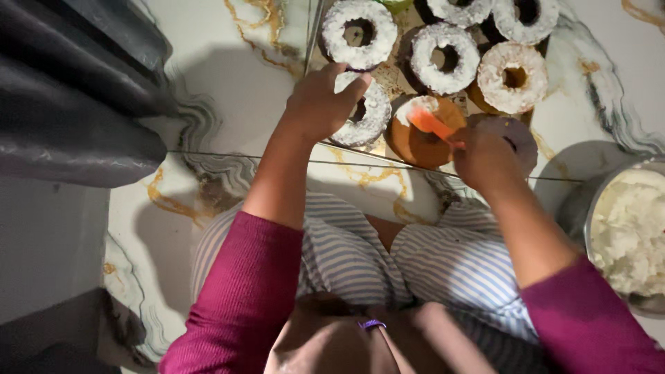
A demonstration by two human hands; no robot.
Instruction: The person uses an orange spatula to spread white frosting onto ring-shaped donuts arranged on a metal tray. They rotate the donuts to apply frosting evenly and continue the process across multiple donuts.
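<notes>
The marble floor (228,90) with gold veins carries everything here, and the person sits on it with the legs apart. A tray (395,77) lies in front, full of ring cakes. Most are already white with coconut, but the brown ring cake (415,142) nearest to the person is mostly bare, with cream only at its upper edge. At the right edge stands a metal bowl (627,235) of white cream.

The right hand (485,161) is closed around the handle of an orange spatula (431,125), and the blade rests on the brown cake. The left hand (320,104) is half closed, fingers curled on the coated ring cake (370,118) beside it; it seems to steady this cake, but the grip is partly hidden.

As I judge it, the risk is small but real: pressing too hard could break the soft cake, and the left fingers could rub coconut off the neighbour. Both forearms reach forward, wrists bent down.
</notes>
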